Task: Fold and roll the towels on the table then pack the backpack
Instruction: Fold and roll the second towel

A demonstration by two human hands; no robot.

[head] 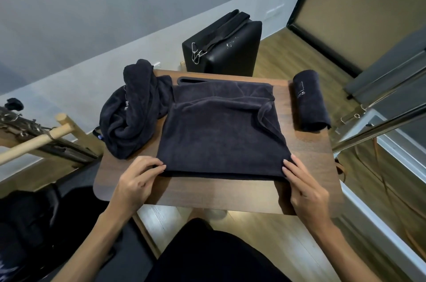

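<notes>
A dark towel (221,129) lies folded flat in the middle of the small wooden table (207,196). My left hand (138,178) pinches its near left corner, and my right hand (304,187) holds its near right corner with the fingers tucked at the edge. A crumpled pile of dark towels (133,108) sits on the table's left side. One rolled dark towel (310,100) lies at the table's right edge. A dark bag (25,219) shows at the lower left, partly cut off by the frame.
A black padded box with straps and metal clips (223,44) stands on the floor behind the table. Wooden bars and a metal frame (34,138) sit to the left. A metal-framed apparatus (380,120) runs along the right. A slot handle (193,79) is cut in the table's far edge.
</notes>
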